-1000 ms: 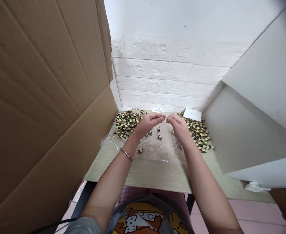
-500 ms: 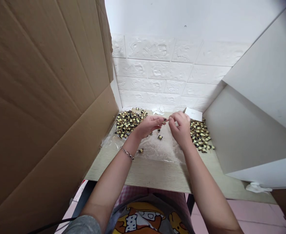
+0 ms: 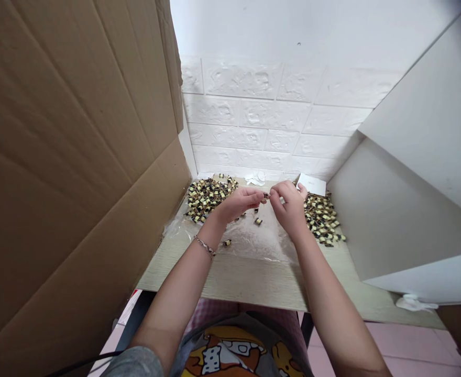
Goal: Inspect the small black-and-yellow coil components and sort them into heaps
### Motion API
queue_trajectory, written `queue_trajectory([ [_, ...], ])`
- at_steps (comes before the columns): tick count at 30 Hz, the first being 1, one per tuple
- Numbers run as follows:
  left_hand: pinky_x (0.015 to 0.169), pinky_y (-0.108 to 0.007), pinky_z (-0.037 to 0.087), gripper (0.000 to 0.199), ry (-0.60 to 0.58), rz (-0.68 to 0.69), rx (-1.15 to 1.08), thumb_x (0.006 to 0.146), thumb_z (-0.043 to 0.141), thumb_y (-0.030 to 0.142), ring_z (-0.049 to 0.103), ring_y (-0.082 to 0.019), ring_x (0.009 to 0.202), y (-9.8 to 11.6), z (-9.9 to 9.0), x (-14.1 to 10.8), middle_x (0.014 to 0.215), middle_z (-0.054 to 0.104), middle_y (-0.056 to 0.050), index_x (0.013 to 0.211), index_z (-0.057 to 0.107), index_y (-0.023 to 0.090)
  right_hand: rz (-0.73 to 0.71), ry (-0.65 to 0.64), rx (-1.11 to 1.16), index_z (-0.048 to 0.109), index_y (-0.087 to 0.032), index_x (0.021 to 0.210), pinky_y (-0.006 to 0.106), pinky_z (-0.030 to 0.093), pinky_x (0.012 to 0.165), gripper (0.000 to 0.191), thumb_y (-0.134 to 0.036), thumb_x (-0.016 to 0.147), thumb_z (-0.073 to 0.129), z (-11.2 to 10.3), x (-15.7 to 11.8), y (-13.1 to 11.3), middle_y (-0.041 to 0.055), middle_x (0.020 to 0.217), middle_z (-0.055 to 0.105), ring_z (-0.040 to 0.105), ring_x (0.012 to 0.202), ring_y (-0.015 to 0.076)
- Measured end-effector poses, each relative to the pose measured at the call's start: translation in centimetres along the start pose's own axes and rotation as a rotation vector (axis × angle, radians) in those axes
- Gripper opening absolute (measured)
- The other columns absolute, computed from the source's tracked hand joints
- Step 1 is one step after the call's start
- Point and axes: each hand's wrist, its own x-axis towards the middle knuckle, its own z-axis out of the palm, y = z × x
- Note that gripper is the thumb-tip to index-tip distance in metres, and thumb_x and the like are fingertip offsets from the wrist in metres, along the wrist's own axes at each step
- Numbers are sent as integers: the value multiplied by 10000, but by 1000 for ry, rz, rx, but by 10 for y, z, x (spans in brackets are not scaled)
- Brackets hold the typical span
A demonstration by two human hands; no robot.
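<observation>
Roughly speaking, most of the pieces at this table sit in two heaps, with only a few out on their own. A heap of small black-and-cream coil bobbins (image 3: pixel 209 199) lies at ten o'clock from the hands, and a second, similar heap (image 3: pixel 321 219) lies at two o'clock. Both are large, and no clear order among the pieces shows from this height. Between them, a few loose bobbins (image 3: pixel 258 221) sit apart on a sheet of clear plastic (image 3: pixel 250 241), which covers part of a pale wood-grain tabletop (image 3: pixel 222 277).

Both forearms rise from the bottom of the view and converge toward twelve o'clock, bringing the hands together above the plastic with their fingertips almost meeting. The left hand (image 3: pixel 240 204), with a chain bracelet (image 3: pixel 204 246) on its wrist, is curled, its thumb and fingertips pinched on one dark bobbin (image 3: pixel 266 195). The right hand (image 3: pixel 289 207) is curled too, its fingers just beside that piece, but they hide whatever they may hold, so I cannot tell whether it grips anything. A white card (image 3: pixel 312 184) lies at one o'clock near the right heap, below a white brick-patterned wall (image 3: pixel 273 125), and a cardboard sheet (image 3: pixel 77 157) stands along the left.
</observation>
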Motion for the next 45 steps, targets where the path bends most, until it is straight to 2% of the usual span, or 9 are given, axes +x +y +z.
queue_trajectory([
  [2, 656, -230, 362, 288, -9, 10, 17, 666, 631, 424, 463, -87, 653, -2, -2, 0, 681, 548, -13, 707, 625, 139, 31, -43, 43, 465, -203, 651, 421, 170, 912, 159, -215, 798, 407, -1, 1, 1, -29, 689, 528, 487, 723, 132],
  [4, 662, -229, 356, 293, -22, 16, 37, 674, 625, 423, 465, -86, 661, -4, -5, 1, 692, 554, -15, 726, 629, 135, 62, -108, 130, 461, -194, 621, 380, 243, 861, 183, -217, 793, 404, -2, 3, 3, -26, 658, 513, 476, 686, 128],
  [7, 685, -229, 349, 309, -46, 13, 58, 676, 626, 420, 477, -89, 695, -5, -9, 0, 731, 573, -24, 780, 638, 129, 101, -237, 341, 470, -191, 604, 284, 333, 685, 193, -230, 779, 401, -3, 5, 6, -15, 632, 499, 458, 640, 125],
  [9, 697, -233, 349, 323, -52, 6, 63, 664, 636, 426, 484, -95, 708, -5, -10, 0, 735, 580, -27, 782, 641, 126, 148, -298, 456, 483, -187, 608, 253, 328, 605, 184, -238, 768, 408, -4, 6, 7, -17, 616, 480, 442, 618, 120],
  [13, 680, -239, 356, 336, -43, 5, 68, 628, 659, 442, 492, -103, 699, -1, -9, -3, 716, 590, -27, 756, 647, 132, 239, -337, 561, 493, -178, 598, 239, 303, 565, 176, -244, 748, 427, -5, 6, 6, -31, 578, 445, 406, 580, 106],
  [23, 653, -222, 353, 324, 13, 62, 8, 601, 694, 409, 491, -90, 665, 7, -3, -4, 683, 592, -20, 745, 657, 122, 269, -286, 629, 479, -180, 580, 233, 301, 560, 178, -246, 740, 442, -9, 5, 3, -35, 557, 427, 387, 565, 100],
  [30, 673, -211, 354, 268, 19, 157, -65, 641, 677, 374, 499, -86, 685, 6, 2, -2, 697, 597, -16, 740, 651, 126, 238, -152, 621, 477, -184, 564, 234, 310, 563, 173, -230, 727, 440, -5, 3, -1, -35, 541, 433, 391, 561, 101],
  [39, 741, -213, 402, 291, -34, 105, -376, 629, 691, 371, 515, -80, 700, -2, 7, -1, 681, 554, -15, 730, 630, 105, 294, -120, 768, 501, -188, 566, 240, 338, 597, 176, -249, 725, 459, -1, 3, -5, -32, 569, 484, 428, 592, 105],
  [45, 739, -235, 432, 293, 16, 65, -447, 622, 702, 359, 517, -65, 665, -4, 6, -1, 704, 554, -6, 779, 636, 120, 253, -74, 653, 491, -188, 565, 247, 332, 582, 181, -243, 732, 445, -3, 4, -6, -34, 553, 463, 424, 573, 108],
])
